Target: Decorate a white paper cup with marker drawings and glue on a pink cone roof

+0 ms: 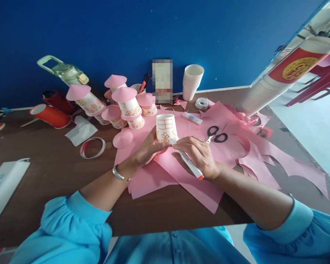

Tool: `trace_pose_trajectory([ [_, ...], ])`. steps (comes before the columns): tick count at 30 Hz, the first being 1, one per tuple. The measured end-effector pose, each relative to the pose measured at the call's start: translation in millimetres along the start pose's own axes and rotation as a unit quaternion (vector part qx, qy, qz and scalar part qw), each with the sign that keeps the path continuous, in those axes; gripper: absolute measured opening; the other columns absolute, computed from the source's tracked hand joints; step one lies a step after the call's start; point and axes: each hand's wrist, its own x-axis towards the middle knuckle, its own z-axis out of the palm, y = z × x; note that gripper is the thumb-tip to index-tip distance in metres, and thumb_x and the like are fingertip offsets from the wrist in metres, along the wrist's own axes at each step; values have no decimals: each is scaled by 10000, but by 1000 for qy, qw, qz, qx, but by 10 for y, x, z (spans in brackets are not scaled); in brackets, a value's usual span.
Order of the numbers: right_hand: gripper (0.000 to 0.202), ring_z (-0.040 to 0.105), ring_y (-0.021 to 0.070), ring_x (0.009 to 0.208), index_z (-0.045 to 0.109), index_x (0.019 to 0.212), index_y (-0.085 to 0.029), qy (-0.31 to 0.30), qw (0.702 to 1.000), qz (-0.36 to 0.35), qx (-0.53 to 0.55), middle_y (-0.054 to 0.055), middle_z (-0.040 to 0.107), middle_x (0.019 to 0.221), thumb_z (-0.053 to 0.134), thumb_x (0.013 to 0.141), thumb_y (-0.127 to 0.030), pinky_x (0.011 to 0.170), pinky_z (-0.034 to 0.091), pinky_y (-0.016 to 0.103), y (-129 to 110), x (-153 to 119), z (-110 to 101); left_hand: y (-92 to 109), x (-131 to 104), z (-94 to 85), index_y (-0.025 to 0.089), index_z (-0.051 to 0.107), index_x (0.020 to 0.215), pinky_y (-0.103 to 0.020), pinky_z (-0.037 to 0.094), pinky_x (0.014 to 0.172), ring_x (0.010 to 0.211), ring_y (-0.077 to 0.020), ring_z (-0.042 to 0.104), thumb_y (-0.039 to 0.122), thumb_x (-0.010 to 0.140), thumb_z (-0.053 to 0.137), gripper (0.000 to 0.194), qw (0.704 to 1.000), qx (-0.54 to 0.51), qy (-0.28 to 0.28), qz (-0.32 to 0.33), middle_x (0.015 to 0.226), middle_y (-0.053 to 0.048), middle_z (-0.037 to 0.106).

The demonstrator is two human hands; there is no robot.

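Observation:
An upside-down white paper cup (166, 127) with an orange window and flower drawings stands on pink paper sheets (187, 183). My left hand (148, 150) holds the cup at its lower left side. My right hand (199, 156) grips a white marker with an orange end (188, 162), its tip touching the cup's lower right. Black-handled scissors (216, 134) lie just beyond my right hand.
Several decorated cups with pink cone roofs (125, 104) stand behind. A loose pink cone (123, 139), a cut paper ring (92, 147), a glue stick (192, 117), a tape roll (202, 103), stacked white cups (192, 81), a long cup stack (280, 79), red cups (51, 115) and a green jug (64, 71) surround them.

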Motion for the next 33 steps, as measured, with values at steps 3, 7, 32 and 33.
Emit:
trace_pose_trajectory([
  [3,227,746,189,807,604,1260,-205,-1,1000,12,3,51,737,941,648,1039,-177,693,631,324,3,-7,-5,13,-3,14,242,618,1294,-488,533,1060,1232,-319,664,373,840,875,538,1000,0,5,-5,1293,-85,718],
  [7,214,743,188,812,599,1257,-198,-4,1000,15,12,57,736,949,636,1048,-176,689,632,324,-2,-9,-13,-39,-7,-28,242,617,1278,-483,537,1047,1222,-313,656,384,840,874,527,1000,16,15,-6,1280,-86,716],
  [32,341,759,224,898,532,1385,-210,-8,999,29,39,76,742,1007,613,1054,-228,708,635,338,-7,-43,-12,-19,-31,-5,264,577,1287,-458,521,1035,1192,-291,655,364,809,901,586,999,3,34,-22,1262,-67,707],
  [33,323,758,220,888,539,1373,-214,-8,999,28,39,71,740,1002,608,1058,-232,705,635,338,-7,-41,-10,-18,-34,-5,265,576,1290,-460,519,1038,1195,-292,654,363,815,896,581,999,6,36,-23,1265,-68,707],
])
